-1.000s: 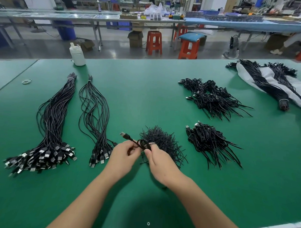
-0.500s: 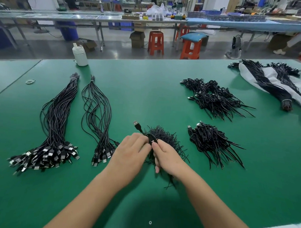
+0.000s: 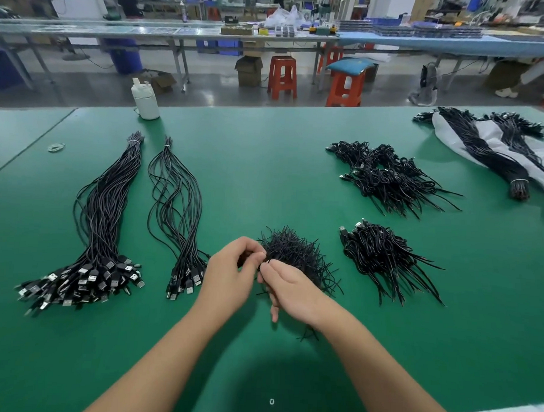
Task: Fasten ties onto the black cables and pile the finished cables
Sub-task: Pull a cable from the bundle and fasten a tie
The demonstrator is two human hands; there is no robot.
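Note:
My left hand grips a coiled black cable, mostly hidden inside its curled fingers. My right hand meets it fingertip to fingertip and pinches something thin and black at the cable, likely a tie. Right behind both hands lies a loose heap of black ties. Two long bundles of untied cables lie at the left, a thick one and a thinner one, with their USB plugs toward me. Piles of tied cables lie to the right, a near one and a farther one.
The green table also carries a white bottle at the back left, a small ring of bands at the far left, and more cable bundles on a white sheet at the back right. Stools and benches stand beyond.
The cable's plug end stuck out above my left hand before; now it is drawn into the fist. Both hands have shifted slightly toward the tie heap and closed together.

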